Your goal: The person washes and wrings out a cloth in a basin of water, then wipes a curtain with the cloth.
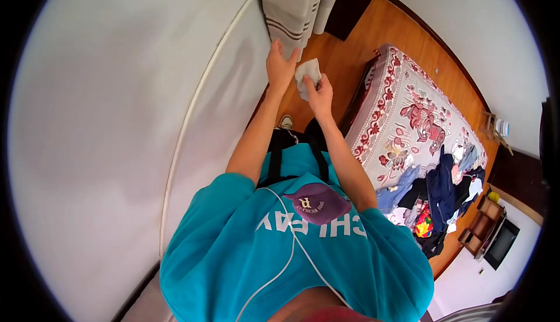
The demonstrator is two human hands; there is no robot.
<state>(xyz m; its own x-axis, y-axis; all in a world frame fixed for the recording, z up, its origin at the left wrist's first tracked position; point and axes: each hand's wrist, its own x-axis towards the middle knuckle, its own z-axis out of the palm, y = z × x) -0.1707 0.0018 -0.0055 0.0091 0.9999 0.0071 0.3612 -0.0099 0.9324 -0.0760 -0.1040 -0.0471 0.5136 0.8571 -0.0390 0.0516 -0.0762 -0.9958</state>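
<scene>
A person in a teal shirt with white lettering (pixel 233 240) holds a small, pale grey folded cloth (pixel 304 74) in the right hand (pixel 320 94), its grip closed with the thumb laid across the fabric and the cloth raised in front of the body. The left hand (pixel 280 70), empty and open with thumb and fingers parted, reaches beside the cloth at the lower edge of a beige curtain with dark stripes (pixel 291 7); whether the fingertips touch the curtain cannot be told.

A pale wall (pixel 105 123), crossed by a long white cord-like strip (pixel 195 94), stands to the person's left. Orange-brown wooden flooring (pixel 335 56) shows beyond the hands, with a light-coloured shoe (pixel 286 122) below them. At right, well apart from the cloth, is a bed with a white and dark red floral cover (pixel 382 112), its near end heaped with clothes in navy, black, blue, white and bright multicolour (pixel 440 188). A purple, cap-shaped item with a pale letter (pixel 319 204) lies against the shirt front, beside thin white cords (pixel 300 241).
</scene>
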